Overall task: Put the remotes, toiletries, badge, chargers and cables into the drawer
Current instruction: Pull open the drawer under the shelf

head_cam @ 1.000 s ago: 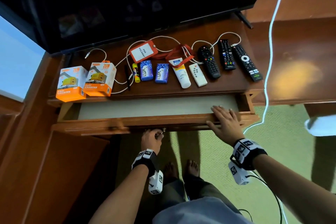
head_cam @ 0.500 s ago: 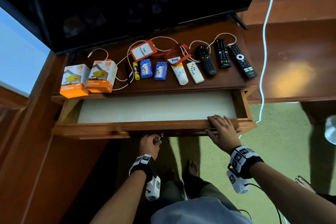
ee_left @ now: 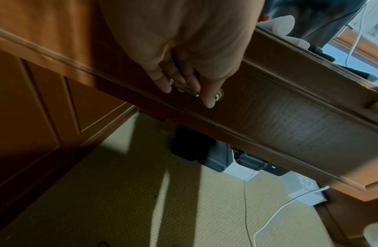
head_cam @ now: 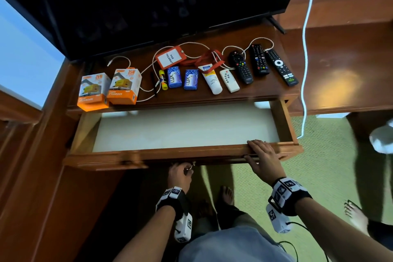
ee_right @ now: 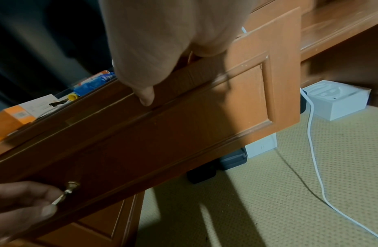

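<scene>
**Asker:** Since a moment ago, what has moved?

**Describer:** Further out now, the wooden drawer (head_cam: pixel 182 153) shows more of its pale, flat, bare floor than it did a second ago. The person's left hand (head_cam: pixel 180 177) pinches the small brass handle (ee_left: pixel 185 88) under the front panel, fingers curled round it. The right hand (head_cam: pixel 263 158) lies over the front rim to the right, fingers fairly straight across the top edge and thumb against the front face.

**Asker:** Where are the things to be stored?

**Describer:** None is inside yet. All lie in a row on the glossy dark wood desk top (head_cam: pixel 263 91), beyond the drawer and below a black television (head_cam: pixel 161 2): two orange cardboard charger boxes (head_cam: pixel 109 89) at left, thin white cables (head_cam: pixel 148 91) looping behind, an orange-framed badge (head_cam: pixel 170 58) with a red lanyard, a small yellow stick, two blue Lux soap bars (head_cam: pixel 182 78), a white squeeze tube (head_cam: pixel 211 78), a white slim remote (head_cam: pixel 229 80) and three black button-covered remotes (head_cam: pixel 259 64) at right.

**Asker:** What could go wrong?

**Describer:** Pulled much further, the drawer might tip or leave its runners. Tangled cables and the lanyard could drag neighbouring items off the smooth edge when lifted.
</scene>
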